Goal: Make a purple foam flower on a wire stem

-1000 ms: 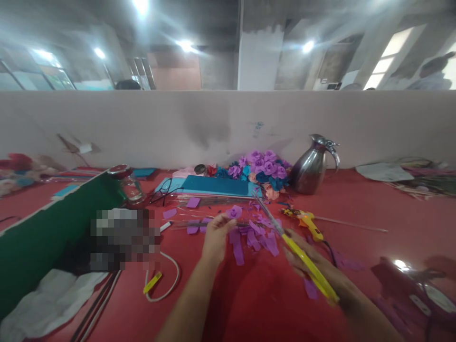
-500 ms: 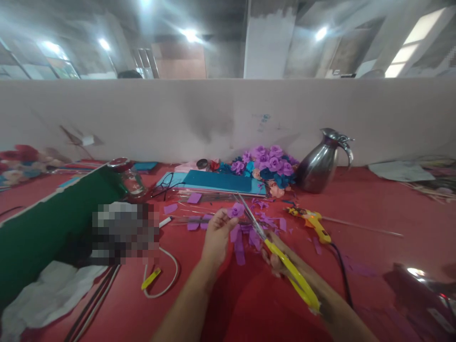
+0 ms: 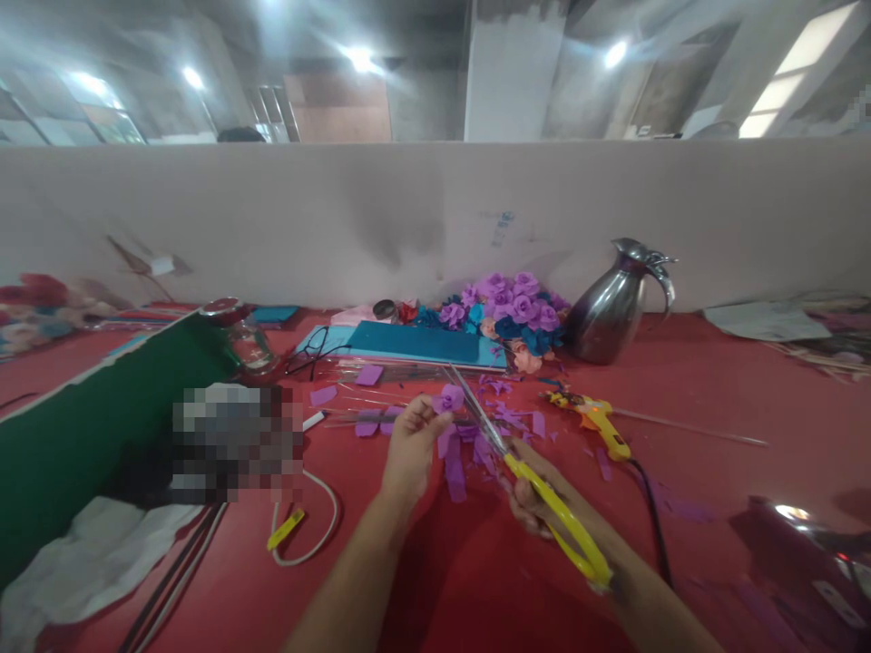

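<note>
A small purple paper flower (image 3: 450, 397) is pinched between the thumb and fingers of my left hand (image 3: 412, 446). My right hand (image 3: 529, 494) is closed around scissors with yellow handles (image 3: 568, 523). Their long metal blades point up and to the left, with the tips close beside the flower. Whether the blades touch the petals I cannot tell. Below the flower, purple paper strips (image 3: 455, 472) lie on the red table (image 3: 469, 589), with small purple scraps scattered around them.
A yellow glue gun (image 3: 607, 430) with a black cord lies at right. Behind it stands a steel jug (image 3: 608, 313). Finished purple flowers (image 3: 521, 299), blue sheets (image 3: 415, 342) and eyeglasses (image 3: 314, 354) sit along the back. At left are a glass jar (image 3: 250, 345) and a white cable (image 3: 333, 508).
The view has shifted very slightly. The flower in my left hand is turned a little, and both hands stay in nearly the same place.
</note>
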Tool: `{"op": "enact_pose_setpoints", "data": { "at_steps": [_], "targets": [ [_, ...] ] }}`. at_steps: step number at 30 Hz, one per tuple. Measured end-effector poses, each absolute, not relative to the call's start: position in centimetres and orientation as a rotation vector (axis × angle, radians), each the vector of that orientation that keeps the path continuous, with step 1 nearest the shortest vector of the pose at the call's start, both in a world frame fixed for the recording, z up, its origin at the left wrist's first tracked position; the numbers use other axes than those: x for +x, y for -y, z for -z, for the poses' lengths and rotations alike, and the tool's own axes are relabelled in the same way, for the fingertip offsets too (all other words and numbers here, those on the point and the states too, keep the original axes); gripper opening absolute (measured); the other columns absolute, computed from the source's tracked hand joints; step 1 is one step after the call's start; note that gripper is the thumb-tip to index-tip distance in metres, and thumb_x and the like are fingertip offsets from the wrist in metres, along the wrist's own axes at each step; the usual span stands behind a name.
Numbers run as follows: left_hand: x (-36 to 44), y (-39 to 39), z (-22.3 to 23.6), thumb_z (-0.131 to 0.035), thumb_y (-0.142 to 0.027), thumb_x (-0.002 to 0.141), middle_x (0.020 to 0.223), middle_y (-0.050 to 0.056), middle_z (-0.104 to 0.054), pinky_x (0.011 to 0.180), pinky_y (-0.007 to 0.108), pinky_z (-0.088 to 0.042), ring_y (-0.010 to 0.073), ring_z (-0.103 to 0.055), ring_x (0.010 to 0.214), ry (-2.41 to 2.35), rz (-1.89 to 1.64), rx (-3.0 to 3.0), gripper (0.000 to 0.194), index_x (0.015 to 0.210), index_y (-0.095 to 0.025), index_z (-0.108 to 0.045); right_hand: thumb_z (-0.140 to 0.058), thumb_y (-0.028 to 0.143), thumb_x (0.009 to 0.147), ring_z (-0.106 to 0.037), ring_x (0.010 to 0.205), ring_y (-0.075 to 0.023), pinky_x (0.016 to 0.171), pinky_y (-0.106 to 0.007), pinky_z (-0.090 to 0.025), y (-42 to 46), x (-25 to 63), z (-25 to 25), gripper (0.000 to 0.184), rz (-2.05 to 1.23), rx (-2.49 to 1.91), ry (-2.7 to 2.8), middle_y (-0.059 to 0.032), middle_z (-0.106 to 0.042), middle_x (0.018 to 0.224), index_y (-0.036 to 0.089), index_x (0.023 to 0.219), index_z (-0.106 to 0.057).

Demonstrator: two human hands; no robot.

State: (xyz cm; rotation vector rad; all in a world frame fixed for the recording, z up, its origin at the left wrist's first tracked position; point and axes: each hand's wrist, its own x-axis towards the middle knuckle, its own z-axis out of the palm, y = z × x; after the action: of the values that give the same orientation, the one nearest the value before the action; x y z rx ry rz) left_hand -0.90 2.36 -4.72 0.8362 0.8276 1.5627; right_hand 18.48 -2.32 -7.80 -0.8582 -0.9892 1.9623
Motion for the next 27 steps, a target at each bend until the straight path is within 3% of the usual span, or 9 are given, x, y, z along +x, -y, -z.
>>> {"op": "enact_pose_setpoints", "data": {
  "at_steps": [10,16,19,27],
  "targets": [
    [-0.8,-2.2,4.6,-0.076,-0.014,0.062,0.069,-0.002,-0.064,0.067,0.021,-0.043,0.0099,-0.056,0.067,-0.829,-1.557,0.863,0.015,0.068,-0.019,-0.064,-0.077,0.059,0.061,-0.037,0.038,-0.0025,0.034,-0.012,-0.029,2.7,18.5,7.7,0.086,-1.899,-0.858,1.049,0.0061,-0.053,0.066,0.031,0.134,-0.042],
    [-0.9,-2.3,4.8,-0.076,-0.016,0.063,0.071,-0.001,-0.065,0.069,0.022,-0.044,0.0114,-0.059,0.071,-0.842,-1.554,0.871,0.014,0.071,-0.019,-0.066,-0.076,0.053,0.068,-0.037,0.038,-0.0013,0.038,-0.012,-0.036,2.8,18.7,7.9,0.075,-1.859,-0.885,1.041,0.0079,-0.051,0.064,0.030,0.131,-0.044],
    [-0.9,-2.3,4.8,-0.078,-0.016,0.061,0.069,-0.002,-0.064,0.069,0.023,-0.045,0.0118,-0.059,0.069,-0.852,-1.558,0.849,0.015,0.069,-0.019,-0.066,-0.079,0.054,0.063,-0.036,0.036,-0.0016,0.034,-0.013,-0.034,2.8,18.6,7.3,0.077,-1.874,-0.878,1.034,0.0082,-0.049,0.062,0.029,0.129,-0.047],
    [-0.8,-2.3,4.3,-0.079,-0.019,0.060,0.074,-0.001,-0.067,0.072,0.023,-0.045,0.0122,-0.059,0.072,-0.854,-1.580,0.838,0.016,0.071,-0.020,-0.068,-0.074,0.058,0.067,-0.038,0.036,-0.0020,0.032,-0.011,-0.028,3.2,18.5,6.4,0.070,-1.824,-1.027,0.999,0.0066,-0.051,0.061,0.028,0.126,-0.051]
  ]
}}
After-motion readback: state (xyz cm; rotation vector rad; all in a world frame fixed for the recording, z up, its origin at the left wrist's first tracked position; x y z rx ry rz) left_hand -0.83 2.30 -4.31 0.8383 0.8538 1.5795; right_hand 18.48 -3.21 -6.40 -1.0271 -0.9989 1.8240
